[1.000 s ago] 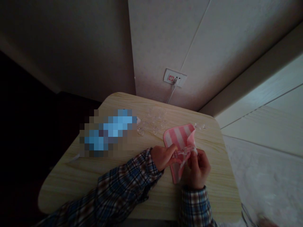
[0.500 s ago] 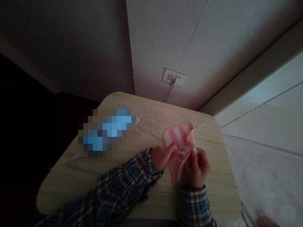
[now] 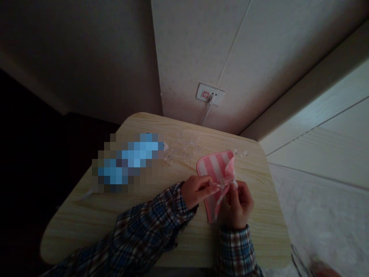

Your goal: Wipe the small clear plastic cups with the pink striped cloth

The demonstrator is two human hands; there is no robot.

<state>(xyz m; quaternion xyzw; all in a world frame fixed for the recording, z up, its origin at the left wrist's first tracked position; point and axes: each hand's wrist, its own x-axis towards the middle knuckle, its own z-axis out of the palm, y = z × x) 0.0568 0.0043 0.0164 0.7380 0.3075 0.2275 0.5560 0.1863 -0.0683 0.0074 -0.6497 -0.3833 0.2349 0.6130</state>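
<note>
Between my two hands is a small clear plastic piece (image 3: pixel 226 181), stretched sideways over a pink-and-white striped cloth (image 3: pixel 215 161). My left hand (image 3: pixel 198 189) pinches its left end between thumb and fingers. Closed around the right end is my right hand (image 3: pixel 240 202), with a bit of white showing at the fingertips. The cloth lies on the table, its right side curled up beside my right hand. Whether that hand also grips the cloth, I cannot tell. Several clear round pieces that look like suction cups (image 3: pixel 186 157) lie beyond the cloth to the left.
The wooden table (image 3: pixel 100 223) has rounded corners. A blurred-out blue object (image 3: pixel 135 154) lies on its left side, with a white cord (image 3: pixel 85 195). Tiny clear bits (image 3: pixel 241 153) sit near the back right. A wall socket (image 3: pixel 210 94) holds a plug with a cable.
The fingers of my left hand have shifted their pinch on the clear plastic piece, the thumb now lying straighter. My right hand stays closed in nearly the same place. The view has shifted slightly.
</note>
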